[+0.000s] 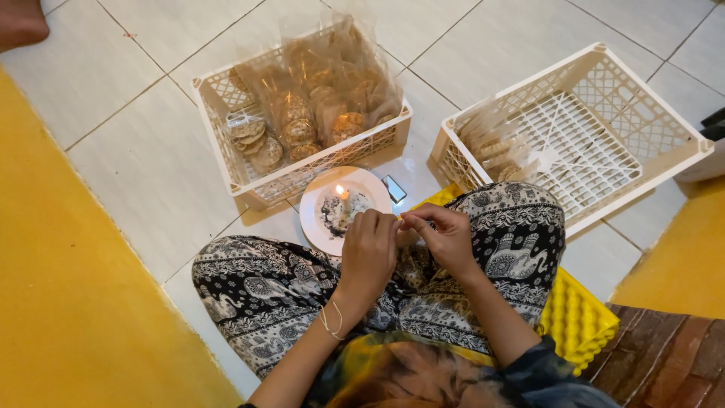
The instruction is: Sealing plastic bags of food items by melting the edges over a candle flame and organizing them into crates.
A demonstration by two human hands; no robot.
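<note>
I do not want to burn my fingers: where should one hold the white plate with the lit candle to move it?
Probably grip the white plate at its bare left rim, coming from the left. The candle burns upright near the middle, both hands crowd the near edge, and the crate blocks the far side.

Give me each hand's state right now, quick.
Left hand: fingers curled shut, pinching something too small to identify, beside the lit candle on the round white plate.
Right hand: fingers pinched shut against the left; contents cannot be told.
</note>
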